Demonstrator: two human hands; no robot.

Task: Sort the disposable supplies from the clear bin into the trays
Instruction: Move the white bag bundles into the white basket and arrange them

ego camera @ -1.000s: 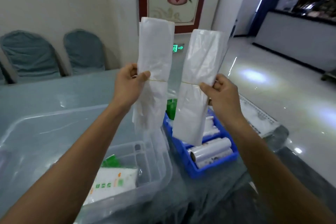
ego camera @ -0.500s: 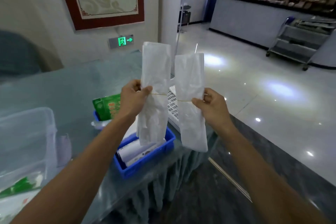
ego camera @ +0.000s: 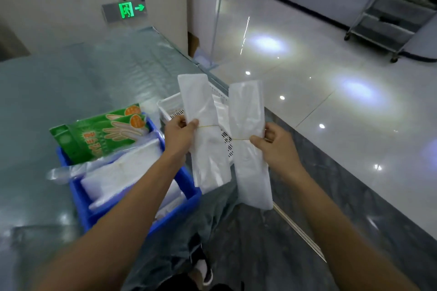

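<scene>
My left hand (ego camera: pixel 179 134) grips a long white bundle of plastic bags (ego camera: pixel 203 132) at its middle. My right hand (ego camera: pixel 272 140) grips a second white bundle (ego camera: pixel 248 144) the same way. A thin yellow rubber band (ego camera: pixel 238 138) runs between the two bundles. Both bundles hang upright in the air in front of a white perforated tray (ego camera: pixel 169 105) at the table's right edge. A blue tray (ego camera: pixel 78 194) to the left holds green glove packets (ego camera: pixel 101 134) and white plastic packs (ego camera: pixel 123 172). The clear bin is out of view.
The table (ego camera: pixel 71 82) has a glossy grey-green cover and ends just right of the white tray. Beyond it lies a shiny tiled floor (ego camera: pixel 331 101) with a metal cart (ego camera: pixel 390 21) at the far right. A green exit sign (ego camera: pixel 128 9) is on the wall.
The view has swung right and down, from the clear bin to the blue and white trays. Both hands kept hold of the bundles and lowered them toward the white tray.
</scene>
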